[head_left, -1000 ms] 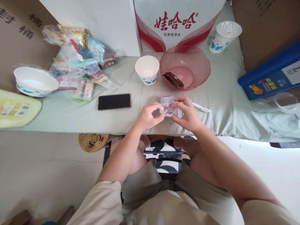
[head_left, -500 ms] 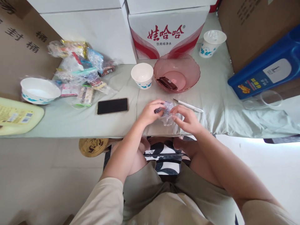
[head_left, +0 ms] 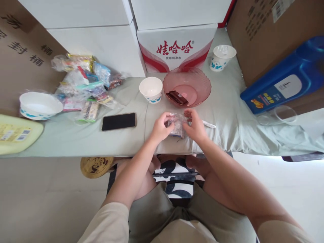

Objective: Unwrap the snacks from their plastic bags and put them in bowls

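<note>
Both my hands meet over the front edge of the cloth-covered table [head_left: 76, 141]. My left hand [head_left: 160, 128] and my right hand [head_left: 195, 127] pinch a small clear plastic snack wrapper [head_left: 177, 125] between them, with a dark piece showing at its left end. Just beyond stands a pink ribbed bowl [head_left: 187, 86] with a dark wrapped bar [head_left: 178, 97] inside. A white pen-like tool [head_left: 209, 125] lies on the cloth right of my right hand.
A black phone [head_left: 118, 121] lies left of my hands. A small white bowl [head_left: 151, 89], a heap of wrapped snacks [head_left: 86, 87], a larger white bowl [head_left: 40, 105], a paper cup [head_left: 222, 56], a blue jug [head_left: 283, 84] and cardboard boxes [head_left: 174, 47] surround the area.
The view has tilted, so everything sits lower in the picture. My hands drew closer together on the wrapper, and a dark piece has appeared at its left end.
</note>
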Action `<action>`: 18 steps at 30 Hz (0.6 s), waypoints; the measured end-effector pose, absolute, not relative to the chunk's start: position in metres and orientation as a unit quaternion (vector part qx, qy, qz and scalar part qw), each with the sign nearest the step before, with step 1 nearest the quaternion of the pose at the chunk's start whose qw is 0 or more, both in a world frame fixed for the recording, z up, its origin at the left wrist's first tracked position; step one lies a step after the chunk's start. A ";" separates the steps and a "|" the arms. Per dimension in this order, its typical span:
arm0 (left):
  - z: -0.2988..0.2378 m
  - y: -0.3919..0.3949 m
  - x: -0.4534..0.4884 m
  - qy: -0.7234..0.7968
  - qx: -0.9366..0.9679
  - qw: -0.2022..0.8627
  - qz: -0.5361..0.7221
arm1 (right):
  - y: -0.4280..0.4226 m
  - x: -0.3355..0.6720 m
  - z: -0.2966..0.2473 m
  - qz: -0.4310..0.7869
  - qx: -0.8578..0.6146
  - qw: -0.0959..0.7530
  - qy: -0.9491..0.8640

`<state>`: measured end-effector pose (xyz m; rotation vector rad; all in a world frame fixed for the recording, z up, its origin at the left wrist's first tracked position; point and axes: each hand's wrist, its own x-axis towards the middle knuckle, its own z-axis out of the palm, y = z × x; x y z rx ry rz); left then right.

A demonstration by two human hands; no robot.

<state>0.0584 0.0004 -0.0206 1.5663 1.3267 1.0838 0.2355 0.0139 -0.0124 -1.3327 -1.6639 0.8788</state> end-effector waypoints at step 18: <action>-0.017 -0.001 0.054 0.441 0.445 0.596 0.503 | 0.004 0.235 0.009 0.589 -0.505 0.413 -0.477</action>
